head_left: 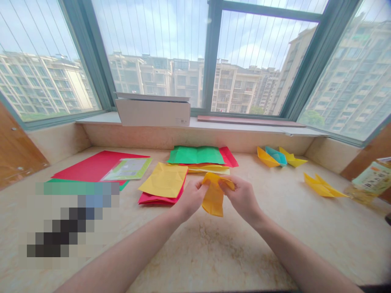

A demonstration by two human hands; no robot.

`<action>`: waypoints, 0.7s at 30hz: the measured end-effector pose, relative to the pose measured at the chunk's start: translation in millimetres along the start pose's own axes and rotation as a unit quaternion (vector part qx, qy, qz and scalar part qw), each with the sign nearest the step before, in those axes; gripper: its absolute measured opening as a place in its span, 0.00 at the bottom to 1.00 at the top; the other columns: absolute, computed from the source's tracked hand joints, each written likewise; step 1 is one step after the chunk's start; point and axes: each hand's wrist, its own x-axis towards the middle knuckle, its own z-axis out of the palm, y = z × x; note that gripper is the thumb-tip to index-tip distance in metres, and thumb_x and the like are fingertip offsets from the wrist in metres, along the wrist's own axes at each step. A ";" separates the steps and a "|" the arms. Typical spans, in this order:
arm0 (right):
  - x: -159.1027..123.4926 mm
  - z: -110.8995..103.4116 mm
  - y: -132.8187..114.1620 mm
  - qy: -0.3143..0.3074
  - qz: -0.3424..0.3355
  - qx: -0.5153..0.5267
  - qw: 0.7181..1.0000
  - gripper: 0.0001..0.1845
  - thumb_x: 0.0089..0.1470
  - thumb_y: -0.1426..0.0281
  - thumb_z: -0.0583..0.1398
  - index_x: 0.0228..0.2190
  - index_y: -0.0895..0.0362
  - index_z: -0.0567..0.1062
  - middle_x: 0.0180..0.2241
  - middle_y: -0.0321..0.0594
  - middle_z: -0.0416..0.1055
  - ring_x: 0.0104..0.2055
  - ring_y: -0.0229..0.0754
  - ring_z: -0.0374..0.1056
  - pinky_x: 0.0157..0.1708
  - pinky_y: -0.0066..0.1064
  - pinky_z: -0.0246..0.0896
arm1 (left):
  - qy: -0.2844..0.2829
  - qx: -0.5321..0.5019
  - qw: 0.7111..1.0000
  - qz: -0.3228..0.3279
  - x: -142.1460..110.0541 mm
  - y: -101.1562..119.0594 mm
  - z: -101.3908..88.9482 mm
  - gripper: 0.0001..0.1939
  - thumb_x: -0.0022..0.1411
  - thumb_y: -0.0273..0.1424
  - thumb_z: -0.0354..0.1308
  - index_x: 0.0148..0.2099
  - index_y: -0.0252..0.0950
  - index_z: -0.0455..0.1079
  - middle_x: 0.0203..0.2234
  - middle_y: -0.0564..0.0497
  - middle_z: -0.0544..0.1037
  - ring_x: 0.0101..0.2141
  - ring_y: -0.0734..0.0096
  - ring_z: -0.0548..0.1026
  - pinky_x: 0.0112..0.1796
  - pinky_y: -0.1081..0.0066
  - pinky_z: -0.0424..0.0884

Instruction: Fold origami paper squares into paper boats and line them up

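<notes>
Above the middle of the stone counter, both hands grip one partly folded sheet of orange-yellow paper [214, 199]. My left hand [193, 199] pinches its upper left side between thumb and fingers. At its upper right edge, my right hand [242, 198] is closed on the paper too, and a small corner pokes out over the thumb. Just left of my left hand lies a stack of creased yellow paper [165, 179] on red paper [159, 199]. Behind the hands, a creased green sheet [197, 155] rests on red and yellow sheets.
Folded paper boats stand at right: an orange one [268, 157], a blue one [275, 156] and yellow ones [292, 158], [324, 186]. A labelled bottle [372, 179] is at the far right. Flat red paper [94, 166] lies left under a clear packet [128, 169]. A white box [152, 112] sits on the sill.
</notes>
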 end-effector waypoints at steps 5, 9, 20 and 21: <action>4.1 -1.7 -1.2 0.022 0.036 0.067 0.997 0.16 0.53 0.61 0.64 0.40 0.57 0.78 0.39 0.45 0.79 0.39 0.49 0.75 0.38 0.37 0.70 | -0.018 -0.044 0.999 0.011 1.2 -0.7 -2.1 0.24 0.60 0.49 0.60 0.44 0.32 0.76 0.31 0.48 0.79 0.30 0.68 0.73 0.32 0.72 0.67; 7.9 -3.0 -2.6 0.023 0.066 0.121 0.990 0.17 0.51 0.59 0.66 0.38 0.57 0.77 0.37 0.44 0.78 0.40 0.48 0.74 0.39 0.36 0.68 | -0.033 -0.061 0.997 0.028 -0.3 5.4 0.6 0.24 0.58 0.49 0.62 0.45 0.32 0.77 0.30 0.48 0.79 0.29 0.70 0.72 0.30 0.74 0.66; 6.7 1.0 -4.6 0.039 0.075 0.216 0.973 0.19 0.47 0.59 0.69 0.36 0.56 0.72 0.28 0.36 0.72 0.29 0.38 0.66 0.27 0.28 0.59 | -0.029 -0.017 0.996 0.083 -0.4 6.4 -0.9 0.29 0.59 0.52 0.59 0.49 0.31 0.76 0.31 0.46 0.79 0.28 0.67 0.74 0.28 0.74 0.67; 6.7 0.9 -5.0 0.035 0.079 0.218 0.972 0.19 0.46 0.59 0.69 0.36 0.56 0.72 0.28 0.36 0.72 0.29 0.38 0.66 0.27 0.28 0.59 | -0.025 -0.015 0.996 0.082 -0.4 5.8 -1.2 0.29 0.59 0.52 0.59 0.49 0.31 0.76 0.31 0.46 0.79 0.28 0.68 0.73 0.28 0.74 0.67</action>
